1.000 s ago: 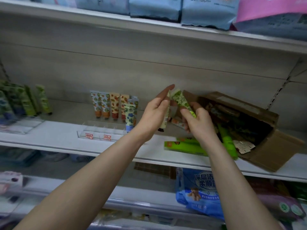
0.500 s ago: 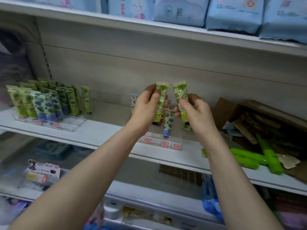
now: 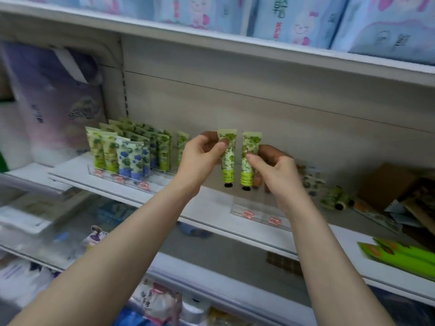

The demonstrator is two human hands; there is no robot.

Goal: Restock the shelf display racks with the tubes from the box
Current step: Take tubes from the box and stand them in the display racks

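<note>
My left hand (image 3: 202, 158) pinches a green leaf-patterned tube (image 3: 227, 161), held upright with its black cap down. My right hand (image 3: 274, 170) pinches a second green tube (image 3: 250, 161) right beside the first. Both tubes hang above the white shelf (image 3: 207, 208), between two clear display racks. The left rack (image 3: 122, 177) holds several green and blue tubes standing in rows. The right rack (image 3: 259, 216) lies below my right wrist, with blurred tubes behind it. The cardboard box (image 3: 386, 184) sits at the far right of the shelf, only partly in view.
Bright green flat packs (image 3: 400, 255) lie on the shelf's front right edge. A green tube (image 3: 334, 198) lies on its side near the box. Blue packages (image 3: 282, 17) fill the shelf above. Lower shelves hold blurred goods. A purple bag (image 3: 51, 109) stands at the left.
The view has swung left, away from the box toward the left rack. Both hands have carried their tubes leftward along the shelf, still held side by side and upright.
</note>
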